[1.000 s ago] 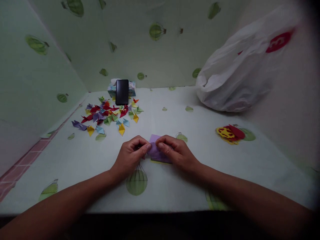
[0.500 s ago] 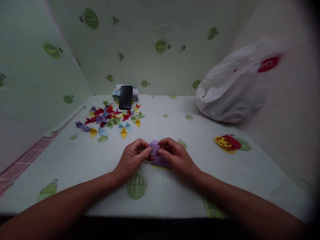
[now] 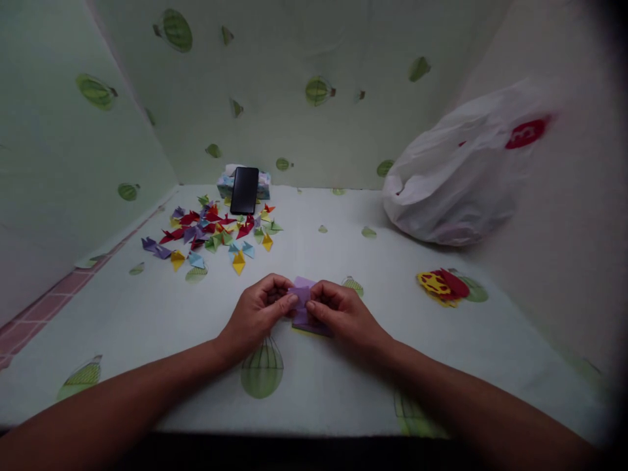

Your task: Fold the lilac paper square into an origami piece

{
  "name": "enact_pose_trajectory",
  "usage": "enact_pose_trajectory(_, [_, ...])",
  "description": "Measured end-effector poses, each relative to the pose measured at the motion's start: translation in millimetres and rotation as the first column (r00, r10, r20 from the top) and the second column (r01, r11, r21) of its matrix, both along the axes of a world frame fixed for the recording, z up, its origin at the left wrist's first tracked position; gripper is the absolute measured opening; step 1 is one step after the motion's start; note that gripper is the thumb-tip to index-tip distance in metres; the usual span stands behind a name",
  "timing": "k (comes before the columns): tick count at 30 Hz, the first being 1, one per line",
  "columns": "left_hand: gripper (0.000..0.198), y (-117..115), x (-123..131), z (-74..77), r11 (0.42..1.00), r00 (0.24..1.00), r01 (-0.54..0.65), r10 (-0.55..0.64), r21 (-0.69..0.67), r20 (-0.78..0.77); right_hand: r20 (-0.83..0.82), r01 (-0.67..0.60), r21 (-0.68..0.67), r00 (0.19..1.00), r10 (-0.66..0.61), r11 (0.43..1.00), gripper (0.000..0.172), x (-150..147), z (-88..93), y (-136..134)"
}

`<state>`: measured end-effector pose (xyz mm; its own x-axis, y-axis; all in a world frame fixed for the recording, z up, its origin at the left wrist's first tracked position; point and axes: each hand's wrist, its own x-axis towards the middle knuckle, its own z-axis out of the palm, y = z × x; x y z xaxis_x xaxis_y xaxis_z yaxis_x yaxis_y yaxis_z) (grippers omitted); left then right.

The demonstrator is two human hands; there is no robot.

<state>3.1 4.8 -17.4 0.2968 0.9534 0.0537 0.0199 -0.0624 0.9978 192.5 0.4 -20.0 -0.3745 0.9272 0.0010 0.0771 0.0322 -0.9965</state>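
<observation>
Your left hand (image 3: 258, 313) and right hand (image 3: 343, 313) pinch the purple paper (image 3: 301, 292) from both sides, steadying its fold.

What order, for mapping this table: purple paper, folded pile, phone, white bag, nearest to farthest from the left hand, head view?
1. purple paper, pinched by the left hand.
2. folded pile, ahead left.
3. phone, behind the pile.
4. white bag, far right.
</observation>
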Motion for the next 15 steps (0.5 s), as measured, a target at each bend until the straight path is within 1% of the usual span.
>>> enact_pose_trajectory(4, [0.014, -0.2, -0.9, 1.7, 0.998, 0.997, -0.04, 0.043, 0.04, -0.072, -0.022, -0.055, 0.006, 0.998, 0.055, 0.998, 0.024, 1.5, -1.9, -0.1])
enact_pose_trajectory(8, [0.016, -1.6, -0.9, 1.6, 0.996, 0.994, -0.085, 0.087, 0.036, -0.067, -0.085, -0.078, -0.024, 0.993, 0.076, 0.997, 0.029, 1.0, -1.9, -0.6])
enact_pose_trajectory(10, [0.016, -2.5, -0.9, 1.4, 0.995, 0.993, -0.081, 0.086, 0.053, -0.085, -0.092, -0.067, -0.031, 0.994, 0.064, 0.997, 0.03, -0.3, -1.1, -1.1])
enact_pose_trajectory(15, [0.016, -5.0, -0.8, 1.8, 0.995, 0.994, -0.019, 0.029, 0.095, -0.107, -0.02, -0.042, -0.014, 0.999, 0.041, 0.999, 0.028, -2.8, 1.7, -3.6])
